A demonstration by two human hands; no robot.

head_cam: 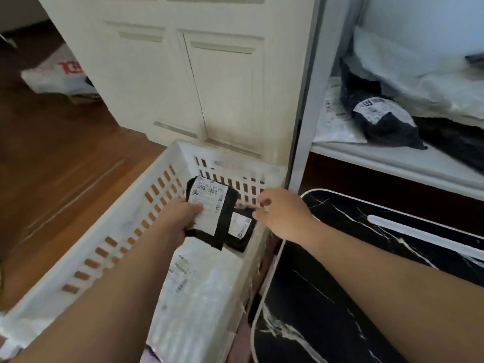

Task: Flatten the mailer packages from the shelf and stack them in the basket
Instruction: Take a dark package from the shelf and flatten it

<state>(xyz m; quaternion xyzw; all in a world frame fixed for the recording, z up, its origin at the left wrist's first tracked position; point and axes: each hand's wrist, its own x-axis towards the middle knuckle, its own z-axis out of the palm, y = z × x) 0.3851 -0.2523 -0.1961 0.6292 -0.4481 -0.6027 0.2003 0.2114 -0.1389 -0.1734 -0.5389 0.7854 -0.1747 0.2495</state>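
1. The left hand is gripping a flat black plastic mailer with a white shipping label, thumb lying across the label, and is holding it low inside the white slotted plastic basket near its far end. It looks to be in the act of laying this one down; whether the mailer is already resting on what lies beneath, I cannot tell.

2. The right hand is hovering over the basket's right rim with fingers loosely curled, holding nothing.

3. Already lying in the basket: a second black mailer with a small white label, partly under the held one, and a large flat white plastic mailer filling the near part. These appear flattened, so several packages seem to be done.

4. Still waiting on the white shelf to the right: a puffy black plastic mailer with a white label, a white labelled mailer beneath and beside it, pale crumpled bags behind, and something dark at the right edge that is too blurred to name.

5. Judging from this, the task is sitting around its middle: a few mailers are stacked and at least as many are remaining, and the plump black one will likely be needing a firm press.

6. A black marble-patterned surface with a white rim is standing between basket and shelf.
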